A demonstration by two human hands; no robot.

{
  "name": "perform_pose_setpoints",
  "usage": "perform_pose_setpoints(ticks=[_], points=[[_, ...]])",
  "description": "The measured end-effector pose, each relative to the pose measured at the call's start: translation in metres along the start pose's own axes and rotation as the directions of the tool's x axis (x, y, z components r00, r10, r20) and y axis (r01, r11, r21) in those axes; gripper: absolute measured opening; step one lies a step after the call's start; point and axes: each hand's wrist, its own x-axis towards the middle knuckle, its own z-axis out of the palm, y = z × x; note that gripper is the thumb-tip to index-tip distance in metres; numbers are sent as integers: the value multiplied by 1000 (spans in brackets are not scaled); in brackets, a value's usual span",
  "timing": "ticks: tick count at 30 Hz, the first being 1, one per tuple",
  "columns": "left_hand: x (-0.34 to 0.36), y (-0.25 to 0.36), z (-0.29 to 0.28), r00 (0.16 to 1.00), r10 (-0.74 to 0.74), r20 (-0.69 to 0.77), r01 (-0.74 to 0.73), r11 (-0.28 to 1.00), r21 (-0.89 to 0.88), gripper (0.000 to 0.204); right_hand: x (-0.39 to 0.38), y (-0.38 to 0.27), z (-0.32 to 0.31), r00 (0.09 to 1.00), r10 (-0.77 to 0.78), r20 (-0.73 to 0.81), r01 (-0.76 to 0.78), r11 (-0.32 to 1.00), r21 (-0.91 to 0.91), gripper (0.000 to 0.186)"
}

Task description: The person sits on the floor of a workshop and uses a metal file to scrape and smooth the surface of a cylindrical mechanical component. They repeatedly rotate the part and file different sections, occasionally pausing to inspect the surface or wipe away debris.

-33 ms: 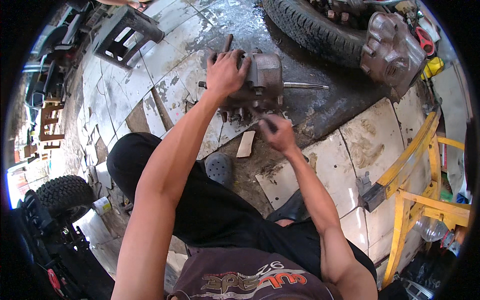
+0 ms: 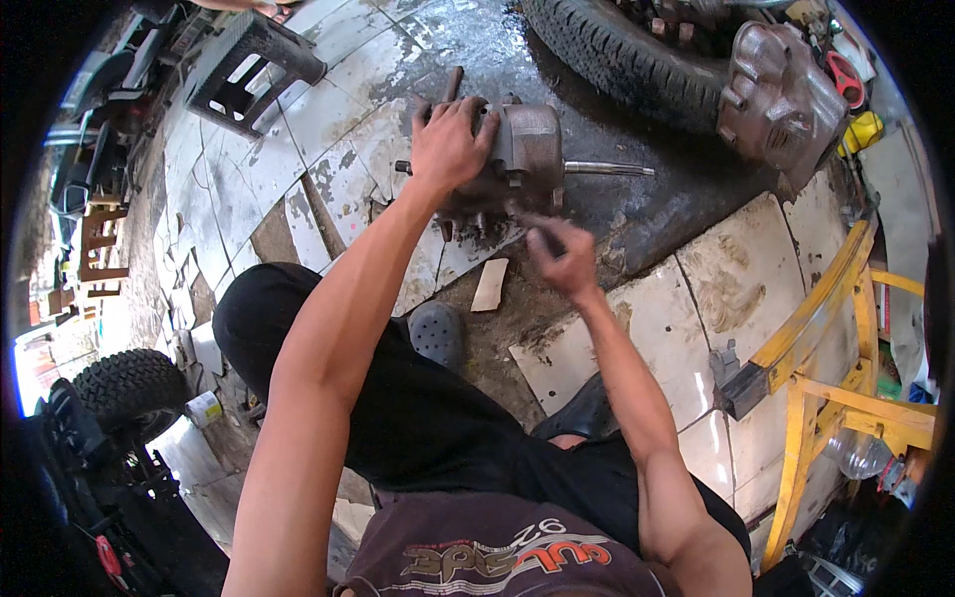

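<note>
My left hand [image 2: 453, 144] lies over the top of a grimy metal housing [image 2: 532, 144], fingers wrapped round its upper left part. A shiny shaft [image 2: 607, 169] sticks out horizontally from the housing's right side, and a dark rod [image 2: 455, 82] stands up behind it. Just below the housing my right hand [image 2: 562, 254] has its fingers curled, blurred by motion; whatever it holds, if anything, I cannot make out. A pale scrap [image 2: 489, 286] lies on the floor underneath.
Tyre [image 2: 617, 75] and large greasy casing [image 2: 766, 99] at back right; yellow metal frame [image 2: 801, 343] on the right; black stool [image 2: 224, 75] back left, with someone's bare limb [image 2: 229, 5] beyond. Knobbly tyre [image 2: 119, 393] lower left. My legs and shoe [image 2: 436, 336] are beneath my arms.
My right hand has shifted very slightly, with its curled fingers at a different angle and more blurred. My left hand and the housing stay in place.
</note>
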Motion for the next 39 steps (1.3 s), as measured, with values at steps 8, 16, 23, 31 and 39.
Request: perform_pose_setpoints(ticks=[8, 16, 23, 31, 39], points=[[3, -1, -1, 999, 18, 28, -18, 1000, -9, 51, 71, -31, -16, 940, 126, -318, -135, 991, -7, 31], [4, -6, 2, 1000, 21, 17, -22, 999, 35, 50, 0, -28, 37, 831, 496, 254, -396, 846, -357, 37], [7, 15, -7, 996, 89, 20, -89, 996, 8, 51, 13, -3, -12, 992, 24, -123, -15, 997, 73, 35], [3, 21, 16, 980, 196, -23, -197, 980, -30, 50, 19, 17, 5, 896, 404, -183, -441, 861, -255, 42], [1, 22, 13, 982, 190, -5, -187, 972, 144, 53, -60, -20, 66, 892, 297, 341, -233, 948, -215, 39]])
